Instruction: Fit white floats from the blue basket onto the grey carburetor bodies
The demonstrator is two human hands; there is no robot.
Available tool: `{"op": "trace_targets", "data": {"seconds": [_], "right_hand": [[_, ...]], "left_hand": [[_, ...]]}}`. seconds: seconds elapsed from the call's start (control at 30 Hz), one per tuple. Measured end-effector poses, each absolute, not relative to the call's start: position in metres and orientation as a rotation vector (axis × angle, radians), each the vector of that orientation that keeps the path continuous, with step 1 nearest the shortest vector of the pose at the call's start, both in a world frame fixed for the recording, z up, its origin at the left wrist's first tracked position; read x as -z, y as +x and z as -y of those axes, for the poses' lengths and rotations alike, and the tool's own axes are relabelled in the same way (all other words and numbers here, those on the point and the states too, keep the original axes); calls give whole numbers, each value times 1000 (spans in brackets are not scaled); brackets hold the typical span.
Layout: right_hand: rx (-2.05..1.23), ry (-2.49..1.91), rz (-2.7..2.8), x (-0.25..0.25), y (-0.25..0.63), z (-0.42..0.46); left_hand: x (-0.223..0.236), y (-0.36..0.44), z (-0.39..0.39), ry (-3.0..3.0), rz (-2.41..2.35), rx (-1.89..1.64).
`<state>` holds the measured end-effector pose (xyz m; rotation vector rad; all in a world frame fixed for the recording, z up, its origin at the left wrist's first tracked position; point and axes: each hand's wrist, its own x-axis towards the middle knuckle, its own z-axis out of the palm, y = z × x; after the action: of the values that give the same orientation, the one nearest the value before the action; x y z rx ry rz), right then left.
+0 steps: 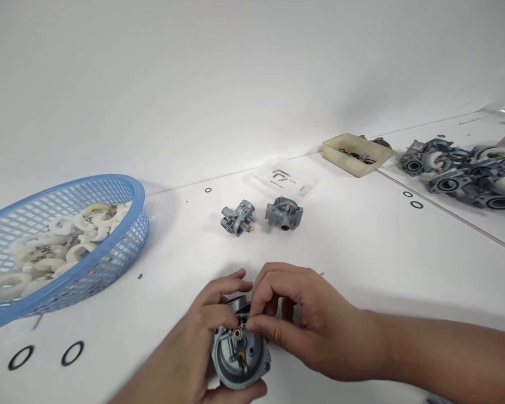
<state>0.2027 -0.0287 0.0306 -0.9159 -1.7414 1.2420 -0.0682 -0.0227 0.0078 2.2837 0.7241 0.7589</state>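
A carburettor-like metal body (224, 366) near the lower middle of the view, its bowl-shaped cavity turned toward the viewer; the left hand (202, 325) grips it about the side and bottom edge, fingers wrapped round; the right hand (315, 314) brings thumb and forefinger close together at its upper edge, though whether they pinch a small part cannot be told. The work on this body appears partway along: a brass fitting (238, 333) sits inside, while no cover closes the cavity; how much remains cannot be judged. Beyond, on the white surface (362, 252), lie two similar bodies, left (238, 217) and right (284, 213), side by side, apart and untouched; behind them, a clear bag (261, 178) bears thin dark pieces; farther right, a cream tray (340, 158) of small parts and a heap of bodies (467, 174); at left, a blue basket (128, 252) of whitish rings (63, 226), with black rings (64, 361) before it; the only evident obstruction is the right hand, which hides part of the held body's edge.
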Motion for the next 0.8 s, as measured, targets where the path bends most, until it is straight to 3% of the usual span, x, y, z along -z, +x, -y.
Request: {"op": "trace_targets", "data": {"seconds": [0.33, 0.5, 0.6, 0.63, 0.7, 0.8], "right_hand": [[-1243, -980, 1738, -30, 198, 26], [-1189, -946, 1799, -27, 197, 27], [-1173, -941, 1831, -24, 198, 29], [-1166, -941, 1843, -23, 198, 29], [-1149, -936, 1873, -21, 198, 30], [-1126, -930, 1918, -18, 198, 30]], "left_hand": [[-26, -70, 23, 2484, -958, -730], [-45, -83, 17, 2653, -953, -1362], [-68, -109, 7, 2634, -1569, -1803], [-78, -121, 2, 2567, -1892, -1782], [-99, -150, -14, 2397, -2397, -1397], [-126, -194, -45, 2343, -2426, -727]]}}
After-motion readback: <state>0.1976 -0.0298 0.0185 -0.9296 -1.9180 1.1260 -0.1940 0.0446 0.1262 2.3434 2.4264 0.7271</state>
